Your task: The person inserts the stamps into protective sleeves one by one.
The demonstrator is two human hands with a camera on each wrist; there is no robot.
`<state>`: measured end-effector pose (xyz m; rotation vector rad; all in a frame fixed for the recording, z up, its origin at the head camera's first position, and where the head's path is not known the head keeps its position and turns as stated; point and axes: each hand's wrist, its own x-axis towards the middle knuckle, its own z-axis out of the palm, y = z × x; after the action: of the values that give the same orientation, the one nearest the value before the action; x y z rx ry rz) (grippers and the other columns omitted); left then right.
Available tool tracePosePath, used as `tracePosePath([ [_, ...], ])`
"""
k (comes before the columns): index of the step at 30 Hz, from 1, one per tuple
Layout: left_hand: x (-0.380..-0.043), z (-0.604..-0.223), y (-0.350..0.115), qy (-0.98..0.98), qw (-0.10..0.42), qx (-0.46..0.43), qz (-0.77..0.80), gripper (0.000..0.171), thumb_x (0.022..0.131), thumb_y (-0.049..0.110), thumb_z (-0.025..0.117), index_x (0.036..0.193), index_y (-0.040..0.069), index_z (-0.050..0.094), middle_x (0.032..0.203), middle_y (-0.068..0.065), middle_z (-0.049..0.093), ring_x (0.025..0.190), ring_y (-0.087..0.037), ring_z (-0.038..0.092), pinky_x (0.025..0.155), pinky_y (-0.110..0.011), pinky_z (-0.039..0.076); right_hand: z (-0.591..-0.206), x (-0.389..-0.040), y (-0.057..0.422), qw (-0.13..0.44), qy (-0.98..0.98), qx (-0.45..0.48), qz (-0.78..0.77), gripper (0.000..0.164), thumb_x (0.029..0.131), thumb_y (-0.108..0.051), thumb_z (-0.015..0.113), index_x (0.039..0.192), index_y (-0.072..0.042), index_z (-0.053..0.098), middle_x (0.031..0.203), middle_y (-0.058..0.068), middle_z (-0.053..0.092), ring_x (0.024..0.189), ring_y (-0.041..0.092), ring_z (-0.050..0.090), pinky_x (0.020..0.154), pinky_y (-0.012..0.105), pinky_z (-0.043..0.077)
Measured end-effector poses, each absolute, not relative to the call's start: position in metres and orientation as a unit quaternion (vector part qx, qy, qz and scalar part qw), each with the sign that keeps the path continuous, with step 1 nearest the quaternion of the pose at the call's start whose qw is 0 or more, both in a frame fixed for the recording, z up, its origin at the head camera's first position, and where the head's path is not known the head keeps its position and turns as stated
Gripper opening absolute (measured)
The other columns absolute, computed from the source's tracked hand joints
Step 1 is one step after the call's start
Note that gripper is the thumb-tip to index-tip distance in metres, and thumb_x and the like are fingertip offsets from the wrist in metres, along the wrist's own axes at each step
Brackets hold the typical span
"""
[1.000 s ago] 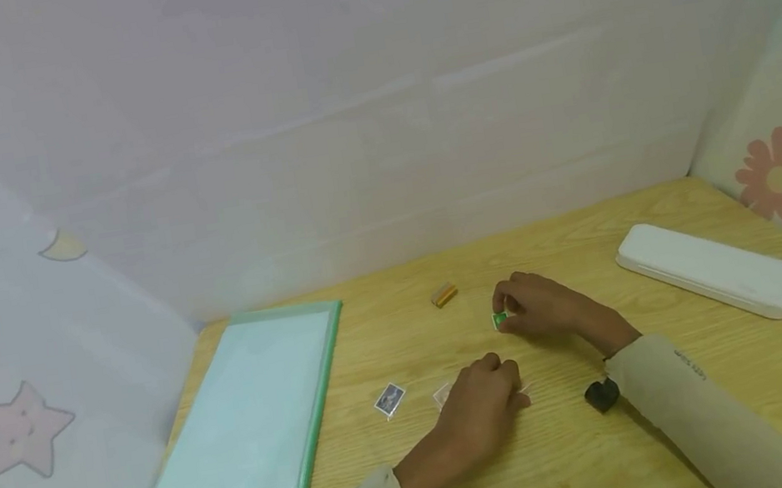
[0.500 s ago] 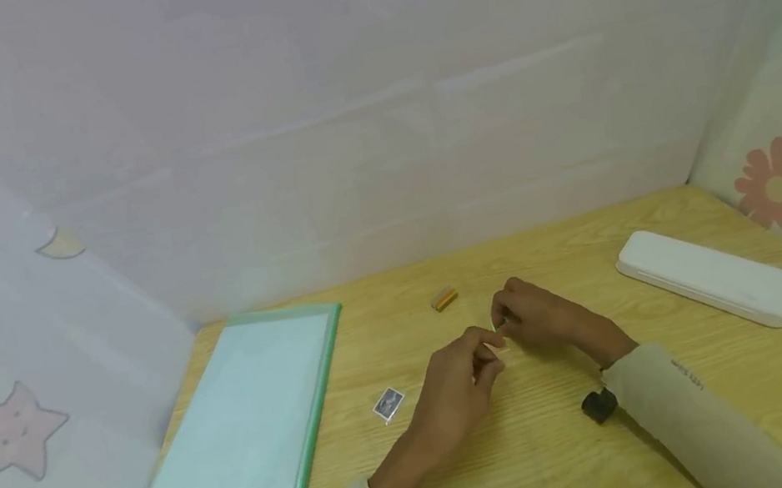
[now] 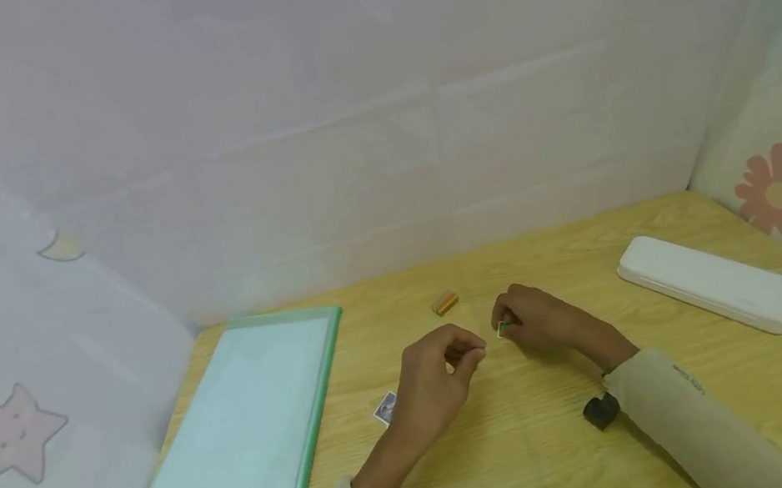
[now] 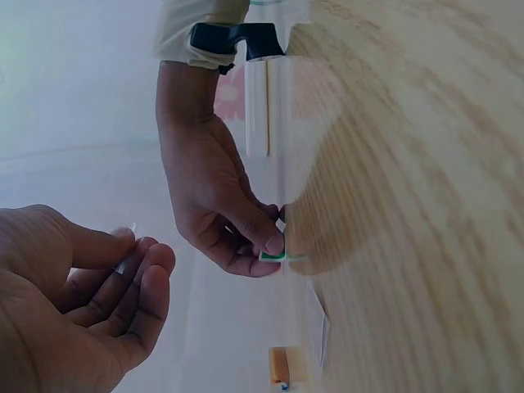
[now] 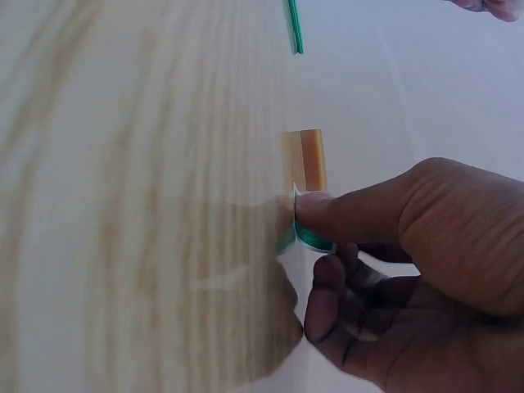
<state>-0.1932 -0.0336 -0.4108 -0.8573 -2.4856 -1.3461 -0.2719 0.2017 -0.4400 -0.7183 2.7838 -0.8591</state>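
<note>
My right hand [image 3: 546,318] pinches a small green stamp [image 5: 313,233] with a white edge between thumb and fingers. The stamp looks upright, at or just above the tabletop. To its left, my left hand [image 3: 430,381] is raised over the table. Its thumb and index finger pinch a thin, whitish, see-through slip [image 4: 123,264], too small to make out fully. A dark picture stamp [image 3: 385,408] with a white border lies on the table, partly covered by my left hand in the head view.
Beyond the hands lies a small orange-brown block [image 3: 445,302]. A zip folder [image 3: 244,426] with green edging lies at the left. At the right is a long white case [image 3: 711,283]. Pale sheets with printed figures surround the wooden table [image 3: 544,457].
My left hand lifts off the tabletop, comes up close to the right hand, then draws slightly back left. The right hand stays nearly in place while the green stamp turns more edge-on.
</note>
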Motion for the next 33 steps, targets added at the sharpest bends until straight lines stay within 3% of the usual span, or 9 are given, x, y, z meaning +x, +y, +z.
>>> tracePosePath([
  [6,-0.197,-0.404,-0.041,-0.834,0.125,-0.292,-0.451,0.007,0.092,0.016,0.074,0.098,0.016,0.07,0.09,0.011,0.066,0.073,-0.005,0.061,0.066,-0.023,0.054,-0.413,-0.266,0.203,-0.017,0.9,-0.293,-0.322,0.008,0.1,-0.01,0.064,0.106,-0.013,0.068,0.098,0.0,0.06,0.082,0.014,0.059,0.071,0.031,0.053],
  [12,-0.202,-0.401,-0.046,-0.827,0.161,-0.284,-0.458,0.012,0.092,0.014,0.075,0.1,0.012,0.067,0.091,0.008,0.065,0.074,-0.005,0.061,0.066,-0.021,0.054,-0.369,-0.243,0.191,-0.074,0.841,-0.333,-0.421,0.007,0.099,-0.024,0.068,0.105,-0.022,0.066,0.09,-0.005,0.066,0.069,0.013,0.062,0.062,0.031,0.055],
  [19,-0.204,-0.403,-0.048,-0.824,0.177,-0.275,-0.464,0.012,0.092,0.013,0.075,0.1,0.012,0.066,0.09,0.007,0.066,0.074,-0.005,0.061,0.066,-0.023,0.055,-0.353,-0.223,0.173,-0.094,0.808,-0.368,-0.451,0.007,0.097,-0.019,0.069,0.104,-0.021,0.066,0.096,-0.007,0.066,0.075,0.012,0.062,0.066,0.03,0.055],
  [33,-0.204,-0.405,-0.046,-0.821,0.178,-0.277,-0.467,0.012,0.092,0.013,0.076,0.098,0.011,0.066,0.086,0.008,0.066,0.07,-0.005,0.059,0.064,-0.024,0.054,-0.362,-0.225,0.165,-0.112,0.798,-0.363,-0.468,0.007,0.098,-0.022,0.069,0.105,-0.022,0.066,0.089,-0.006,0.065,0.069,0.01,0.061,0.062,0.029,0.054],
])
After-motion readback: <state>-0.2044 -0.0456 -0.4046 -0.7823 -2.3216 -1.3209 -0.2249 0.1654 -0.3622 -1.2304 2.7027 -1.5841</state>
